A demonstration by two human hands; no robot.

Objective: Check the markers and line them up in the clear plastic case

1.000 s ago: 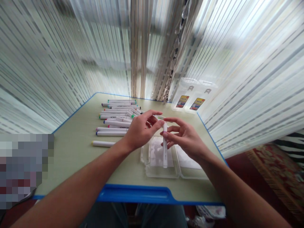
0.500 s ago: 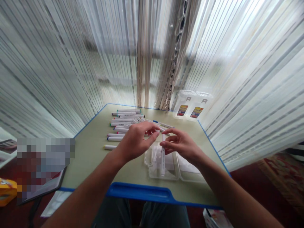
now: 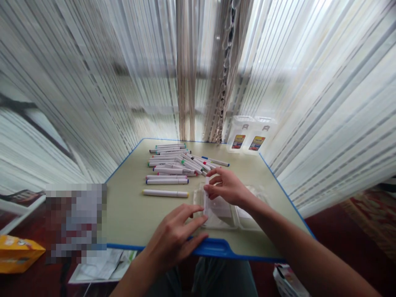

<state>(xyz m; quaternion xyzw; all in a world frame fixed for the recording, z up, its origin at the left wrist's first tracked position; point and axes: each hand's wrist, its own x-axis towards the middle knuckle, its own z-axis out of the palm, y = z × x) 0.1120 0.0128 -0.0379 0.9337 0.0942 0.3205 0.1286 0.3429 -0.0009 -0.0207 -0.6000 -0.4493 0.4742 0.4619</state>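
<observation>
Marker (image 3: 206, 202): at the case's 9 o'clock side; whether it touches the bottom, cannot tell.
Long axis: 12 to 6 o'clock; cap end, cannot tell.
Right hand (image 3: 225, 185): grip closed on marker's 12 o'clock end.
Left hand (image 3: 179, 229): grip narrow, at its 6 o'clock end; contact unclear.
Case (image 3: 220, 225): clear, open, on table (image 3: 130, 214).
Pile (image 3: 173, 160): white markers, 11 o'clock.
Boxes (image 3: 247, 136): two, clear, labelled, 1 o'clock.
</observation>
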